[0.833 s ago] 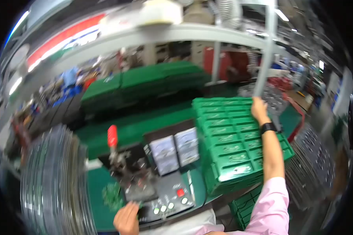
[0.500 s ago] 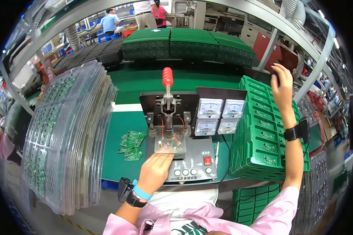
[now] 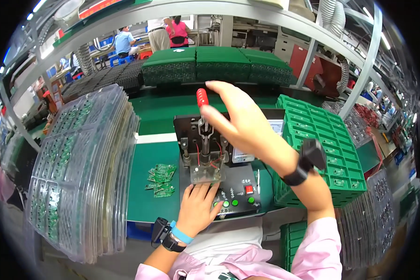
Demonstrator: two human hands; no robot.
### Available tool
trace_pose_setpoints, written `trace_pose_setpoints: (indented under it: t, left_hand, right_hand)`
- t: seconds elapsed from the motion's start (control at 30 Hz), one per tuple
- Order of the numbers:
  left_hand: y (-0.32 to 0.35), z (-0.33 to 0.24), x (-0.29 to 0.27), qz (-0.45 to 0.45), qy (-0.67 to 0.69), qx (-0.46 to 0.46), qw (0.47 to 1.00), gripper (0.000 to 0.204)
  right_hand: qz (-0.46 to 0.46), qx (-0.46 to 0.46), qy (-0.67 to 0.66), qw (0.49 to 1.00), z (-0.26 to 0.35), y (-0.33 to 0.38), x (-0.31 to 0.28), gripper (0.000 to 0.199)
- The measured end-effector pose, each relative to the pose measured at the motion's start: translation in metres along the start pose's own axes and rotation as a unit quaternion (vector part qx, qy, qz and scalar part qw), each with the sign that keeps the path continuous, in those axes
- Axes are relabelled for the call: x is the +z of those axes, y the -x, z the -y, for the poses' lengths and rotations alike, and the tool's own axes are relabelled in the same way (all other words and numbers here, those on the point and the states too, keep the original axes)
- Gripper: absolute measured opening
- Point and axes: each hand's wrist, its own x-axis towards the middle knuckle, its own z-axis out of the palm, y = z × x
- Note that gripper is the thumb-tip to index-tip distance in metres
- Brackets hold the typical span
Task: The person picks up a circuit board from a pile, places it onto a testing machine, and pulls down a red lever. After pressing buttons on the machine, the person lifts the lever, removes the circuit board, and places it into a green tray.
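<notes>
I hold my right hand with thumb and fingers apart — red handle between them. Clear plate at my left hand's fingertips — clamped or not, I can't tell.

A pink shirt falls open in loose folds over white cloth, and a dark green print, cut off by the lower edge, shows on the white. The left sleeve and right sleeve are the same plain pink, both ending well short of the wrists. Behind the left hand come a smooth, bright blue band and, just beside it, a black strap carrying a boxy black module. Behind the right hand sits a wide black cuff with a chunky, square-edged black block, slightly blurred.
</notes>
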Motion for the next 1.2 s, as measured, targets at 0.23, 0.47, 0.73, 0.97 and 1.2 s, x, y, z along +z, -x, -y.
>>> trace_pose_setpoints:
  t: [0.23, 0.47, 0.73, 0.97, 1.2]
  left_hand:
    - [0.001, -0.004, 0.004, 0.037, -0.009, -0.011, 0.999, 0.072]
    - [0.002, -0.003, 0.006, 0.047, -0.013, 0.015, 0.999, 0.067]
    - [0.035, -0.002, 0.006, -0.163, 0.136, -0.010, 0.977, 0.004]
    - [0.050, 0.010, 0.012, -0.252, 0.249, -0.243, 0.903, 0.035]
    - [0.043, 0.024, 0.030, -0.217, 0.374, -0.260, 0.863, 0.047]
  right_hand:
    - [0.072, 0.224, -0.247, 0.940, -0.034, -0.027, 0.039, 0.036]
    - [0.032, 0.248, -0.270, 0.930, -0.034, -0.021, 0.046, 0.035]
    - [-0.152, 0.040, -0.245, 0.957, -0.014, -0.009, 0.042, 0.047]
    - [-0.080, -0.012, -0.101, 0.992, 0.051, 0.172, 0.038, 0.048]
    - [0.019, 0.022, 0.188, 0.982, 0.042, 0.281, 0.069, 0.037]
